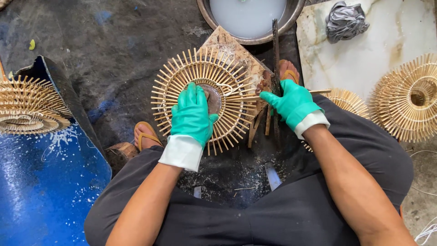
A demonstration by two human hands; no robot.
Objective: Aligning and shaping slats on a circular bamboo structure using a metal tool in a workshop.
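My left hand (193, 113), in a green glove, lies flat with fingers spread on the round stick frame (200, 98), which sits on a wooden board (241, 54) on the floor between my feet. My right hand (291, 104), also gloved, pinches one stick (248, 97) that reaches into the frame's right side. A metal basin (249, 18) of white liquid stands just beyond the board.

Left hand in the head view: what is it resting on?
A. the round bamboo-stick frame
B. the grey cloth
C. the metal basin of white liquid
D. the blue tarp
A. The green-gloved left hand lies flat on the round bamboo-stick frame, fingers toward its centre; the basin and cloth lie apart, farther up.
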